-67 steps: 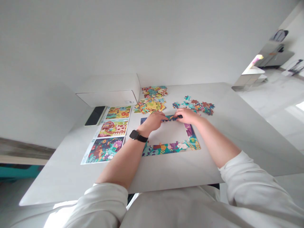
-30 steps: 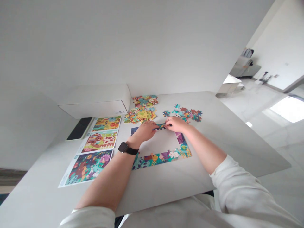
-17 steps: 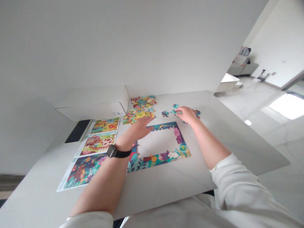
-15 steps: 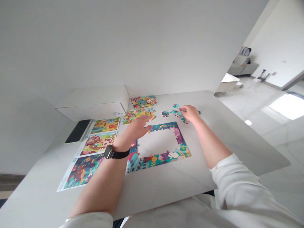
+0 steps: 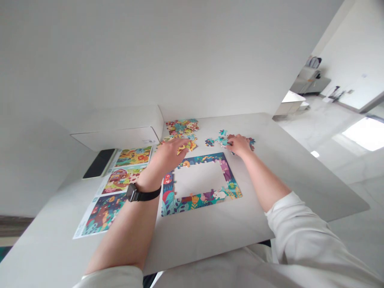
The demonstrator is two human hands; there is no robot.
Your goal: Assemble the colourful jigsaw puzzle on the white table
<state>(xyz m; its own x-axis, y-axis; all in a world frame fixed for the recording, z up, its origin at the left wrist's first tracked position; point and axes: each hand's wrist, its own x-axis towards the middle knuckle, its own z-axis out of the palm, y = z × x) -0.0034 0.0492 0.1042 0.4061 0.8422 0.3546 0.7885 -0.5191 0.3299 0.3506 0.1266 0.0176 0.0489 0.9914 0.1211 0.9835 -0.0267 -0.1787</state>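
On the table lies a jigsaw frame [image 5: 195, 202], its joined border pieces surrounding a bare middle. My left hand [image 5: 172, 154], with a black watch [image 5: 143, 195] on the wrist, hovers over the frame's upper left corner, beside a pile of yellowish puzzle pieces [image 5: 189, 147]. Its thumb and fingers are apart, and I see nothing held. My right hand [image 5: 240, 145] is down among loose teal and brown puzzle pieces [image 5: 222, 141] beyond the frame's upper right corner. Its fingers are curled together on a puzzle piece, mostly hidden under them.
Left of the frame lies a sheet with three printed pictures [image 5: 121, 180]. A dark phone [image 5: 99, 164] rests beside it. Behind stands a white box [image 5: 120, 134] against the wall, with more mixed puzzle pieces [image 5: 181, 126] to its right.
My left hand has shifted slightly left and lifted off the frame's upper left corner, showing more of it. My right hand has moved slightly and uncovered brown pieces beside it.
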